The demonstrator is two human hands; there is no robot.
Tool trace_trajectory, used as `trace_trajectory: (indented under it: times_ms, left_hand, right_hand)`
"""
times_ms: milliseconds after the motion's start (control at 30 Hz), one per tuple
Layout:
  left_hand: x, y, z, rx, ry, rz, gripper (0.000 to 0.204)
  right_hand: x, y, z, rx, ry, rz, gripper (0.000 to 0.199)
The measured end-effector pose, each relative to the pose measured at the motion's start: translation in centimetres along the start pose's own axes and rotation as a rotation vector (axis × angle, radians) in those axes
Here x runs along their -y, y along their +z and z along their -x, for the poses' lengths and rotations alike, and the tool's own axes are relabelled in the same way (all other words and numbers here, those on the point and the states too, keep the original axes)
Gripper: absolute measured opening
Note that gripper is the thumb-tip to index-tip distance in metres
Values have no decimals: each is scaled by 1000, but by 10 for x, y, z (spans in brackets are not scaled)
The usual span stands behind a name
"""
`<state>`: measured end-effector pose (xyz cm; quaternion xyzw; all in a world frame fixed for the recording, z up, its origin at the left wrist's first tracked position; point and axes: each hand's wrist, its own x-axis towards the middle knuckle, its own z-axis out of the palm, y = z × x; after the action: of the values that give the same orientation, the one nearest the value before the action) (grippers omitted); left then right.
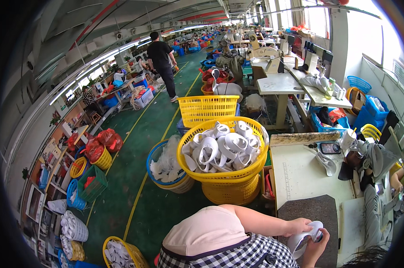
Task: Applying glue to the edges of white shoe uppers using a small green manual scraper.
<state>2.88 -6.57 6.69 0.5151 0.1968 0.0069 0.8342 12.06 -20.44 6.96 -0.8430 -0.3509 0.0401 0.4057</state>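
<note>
A white, curved, loop-shaped piece is being held over a dark grey mat on the pale tabletop; the left hand is pinching its upper edge, the right hand is gripping its right side, fingers curled.

The head view comes from the left of two wide fisheye cameras worn on the person's head. It looks down and forward from above the pale pink cloth covering and black-and-white checked cloth garment, both very near at the lower edge. The bare left hand and bare right hand lie close, at lower right. A round yellow plastic basket stands farther out, near the centre; the smooth green floor runs far off toward the top. Straight edges bend near the dark rim.
</note>
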Motion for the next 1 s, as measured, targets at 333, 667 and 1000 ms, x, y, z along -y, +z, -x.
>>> trace_trajectory:
  times_ms: [333, 667, 1000]
  left_hand:
    - [-3, 14, -13, 6, -20, 68, 31]
    - [1, 23, -30, 87, -64, -83, 33]
    - [16, 40, -46, 19, -57, -274, 27]
  right_hand:
    - [-19, -12, 24, -121, -14, 151, 41]
    - [-28, -9, 25, -126, 1, 424, 29]
    - [-5, -17, 3, 99, 419, 446, 20]
